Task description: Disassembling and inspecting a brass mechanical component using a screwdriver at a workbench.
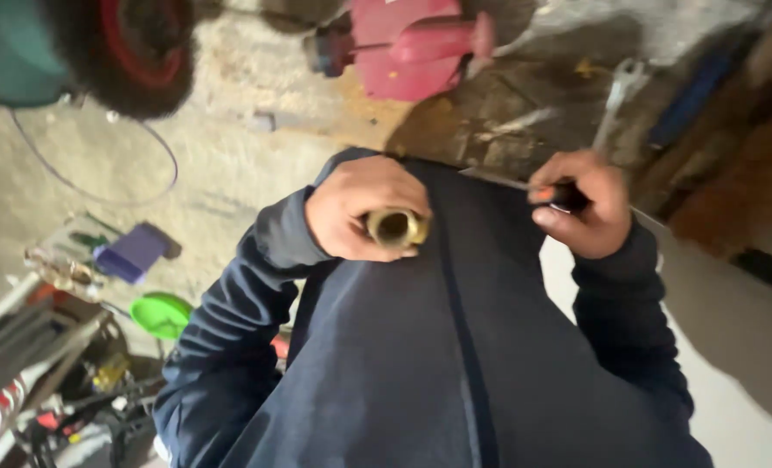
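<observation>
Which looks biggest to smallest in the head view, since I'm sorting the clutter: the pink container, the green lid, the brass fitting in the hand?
1. pink container, clearly largest, though cut off at the top edge.
2. green lid, partly hidden by the sleeve.
3. brass fitting in the left hand, smallest, although it is nearest the camera.

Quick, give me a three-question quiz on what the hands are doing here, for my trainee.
1. True or false: the left hand holds a brass tube with its open end facing the camera.
2. Which hand grips the orange-and-black tool handle? A: the left hand. B: the right hand.
3. Fill in: the round dish low on the left is coloured ____.
Key: 1 true; 2 B; 3 green.
</observation>
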